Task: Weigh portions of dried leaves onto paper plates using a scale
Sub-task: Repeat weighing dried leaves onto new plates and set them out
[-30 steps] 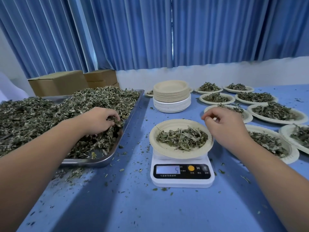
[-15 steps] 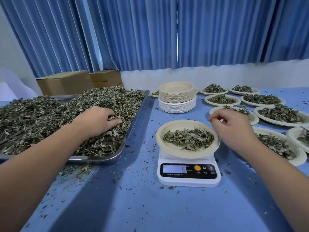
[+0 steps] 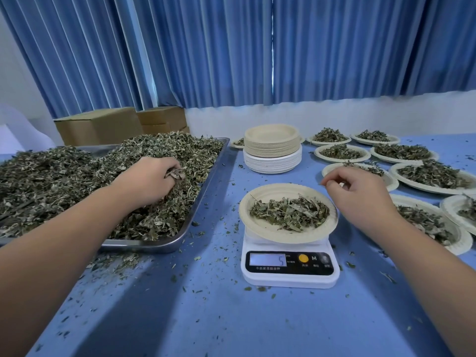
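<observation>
Dried leaves [image 3: 51, 181] fill the tray [image 3: 164, 244] at left, your left hand [image 3: 146, 179] grasping a clump; your right hand [image 3: 360, 197] curls beside the scale's [image 3: 288, 276] plate [image 3: 257, 228], grip unclear.

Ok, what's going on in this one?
A person is portioning dried leaves. The left hand grips a clump of leaves in the tray. The right hand hovers beside the plate on the scale, fingers pinched; whether they hold a scrap is unclear. The display reads 5. Filled plates lie to the right.
</observation>
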A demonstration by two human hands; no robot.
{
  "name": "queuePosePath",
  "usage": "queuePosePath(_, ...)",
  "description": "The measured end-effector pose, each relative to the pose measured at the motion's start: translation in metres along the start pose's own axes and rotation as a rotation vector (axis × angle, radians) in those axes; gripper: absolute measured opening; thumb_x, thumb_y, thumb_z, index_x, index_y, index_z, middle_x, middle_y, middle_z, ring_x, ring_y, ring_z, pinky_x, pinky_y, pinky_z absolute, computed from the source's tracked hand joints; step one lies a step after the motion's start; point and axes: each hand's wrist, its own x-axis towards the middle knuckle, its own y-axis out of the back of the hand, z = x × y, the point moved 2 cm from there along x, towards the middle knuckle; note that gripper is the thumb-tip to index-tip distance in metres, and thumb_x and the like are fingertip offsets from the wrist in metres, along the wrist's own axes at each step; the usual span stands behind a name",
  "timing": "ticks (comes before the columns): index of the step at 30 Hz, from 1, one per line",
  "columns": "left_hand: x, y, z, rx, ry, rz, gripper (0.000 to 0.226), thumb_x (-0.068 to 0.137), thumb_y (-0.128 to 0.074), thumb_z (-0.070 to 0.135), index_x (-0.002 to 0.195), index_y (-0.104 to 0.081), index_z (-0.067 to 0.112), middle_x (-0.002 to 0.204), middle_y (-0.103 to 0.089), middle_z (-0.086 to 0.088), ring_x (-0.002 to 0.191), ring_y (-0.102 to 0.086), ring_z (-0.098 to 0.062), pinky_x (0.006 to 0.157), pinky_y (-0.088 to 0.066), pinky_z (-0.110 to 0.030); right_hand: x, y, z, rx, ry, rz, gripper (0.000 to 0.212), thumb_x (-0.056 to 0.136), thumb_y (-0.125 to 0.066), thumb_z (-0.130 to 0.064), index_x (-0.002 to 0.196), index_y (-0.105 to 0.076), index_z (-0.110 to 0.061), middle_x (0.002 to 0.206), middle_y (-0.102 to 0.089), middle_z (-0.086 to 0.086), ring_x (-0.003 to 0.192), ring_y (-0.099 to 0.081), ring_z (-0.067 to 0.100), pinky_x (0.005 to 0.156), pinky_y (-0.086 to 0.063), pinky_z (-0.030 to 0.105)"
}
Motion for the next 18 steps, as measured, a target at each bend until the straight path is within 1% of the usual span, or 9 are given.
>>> queuePosePath(1,0.000,0.003,0.004,-0.040,-0.018,0.030,0.006,0.097,-0.054,0.023,0.098,-0.060,0.024,0.065,-0.063,0.000,0.043,-0.051,-0.013,0.039,-0.037,-0.024,0.000,0.000,0.000,0.001,-0.001,0.001,0.018,0.088,-0.055,-0.011,0.083,-0.070,-0.020,0.069,-0.055,-0.018,0.048,-0.045,0.006,0.055,-0.033,0.020)
queuePosePath(3,-0.002,0.010,0.017,-0.161,-0.048,0.087,0.006,0.096,-0.056,0.025,0.094,-0.061,0.028,0.065,-0.063,0.003,0.037,-0.052,-0.006,0.034,-0.034,-0.016,0.001,0.001,0.001,0.004,-0.003,0.004,0.018,0.088,-0.055,-0.011,0.083,-0.070,-0.020,0.068,-0.055,-0.018,0.046,-0.044,0.005,0.054,-0.033,0.019)
queuePosePath(5,-0.003,0.016,0.036,-0.302,-0.066,0.157,0.007,0.095,-0.057,0.028,0.092,-0.063,0.030,0.070,-0.065,0.007,0.040,-0.056,-0.003,0.033,-0.035,-0.012,0.002,0.001,0.001,0.004,-0.004,0.008,0.019,0.088,-0.055,-0.011,0.083,-0.070,-0.022,0.067,-0.055,-0.018,0.046,-0.044,0.005,0.053,-0.032,0.019)
queuePosePath(8,-0.004,0.020,0.068,-0.425,-0.106,0.231,0.012,0.094,-0.057,0.037,0.097,-0.065,0.030,0.078,-0.066,0.010,0.055,-0.061,-0.005,0.041,-0.043,-0.014,0.001,0.002,0.001,0.009,-0.001,0.010,0.019,0.088,-0.056,-0.011,0.083,-0.070,-0.022,0.069,-0.055,-0.017,0.051,-0.046,0.003,0.055,-0.033,0.019)
queuePosePath(10,-0.002,0.020,0.093,-0.485,-0.162,0.251,0.010,0.094,-0.057,0.039,0.093,-0.064,0.031,0.076,-0.063,0.015,0.055,-0.058,0.000,0.047,-0.042,-0.015,0.001,0.002,0.000,0.010,0.005,0.008,0.019,0.088,-0.055,-0.010,0.082,-0.069,-0.022,0.070,-0.055,-0.017,0.053,-0.047,0.002,0.057,-0.032,0.019)
queuePosePath(11,-0.001,0.020,0.105,-0.503,-0.195,0.253,0.008,0.094,-0.057,0.039,0.090,-0.063,0.034,0.076,-0.062,0.017,0.058,-0.057,0.003,0.048,-0.041,-0.013,0.001,0.002,0.000,0.009,0.007,0.005,0.019,0.088,-0.055,-0.010,0.082,-0.069,-0.022,0.070,-0.055,-0.016,0.054,-0.046,0.002,0.057,-0.032,0.019)
queuePosePath(14,0.005,0.015,0.140,-0.513,-0.286,0.198,0.006,0.093,-0.058,0.038,0.088,-0.061,0.038,0.082,-0.063,0.019,0.070,-0.057,0.011,0.053,-0.039,-0.005,0.001,0.002,0.000,0.004,0.008,0.003,0.019,0.088,-0.055,-0.010,0.082,-0.068,-0.022,0.071,-0.054,-0.016,0.056,-0.045,0.003,0.058,-0.033,0.020)
queuePosePath(17,0.010,0.000,0.166,-0.491,-0.371,0.040,0.007,0.094,-0.060,0.033,0.099,-0.065,0.032,0.084,-0.062,0.020,0.063,-0.055,0.013,0.050,-0.037,-0.004,0.002,0.003,0.001,0.002,0.008,0.001,0.019,0.088,-0.054,-0.010,0.083,-0.069,-0.021,0.066,-0.052,-0.017,0.049,-0.046,0.004,0.055,-0.032,0.021)
queuePosePath(18,0.011,-0.006,0.173,-0.460,-0.396,-0.028,0.012,0.094,-0.060,0.033,0.105,-0.065,0.031,0.086,-0.061,0.021,0.066,-0.056,0.010,0.052,-0.038,-0.004,0.002,0.003,0.001,0.002,0.010,0.003,0.019,0.088,-0.054,-0.010,0.083,-0.069,-0.020,0.065,-0.052,-0.017,0.048,-0.046,0.003,0.054,-0.031,0.021)
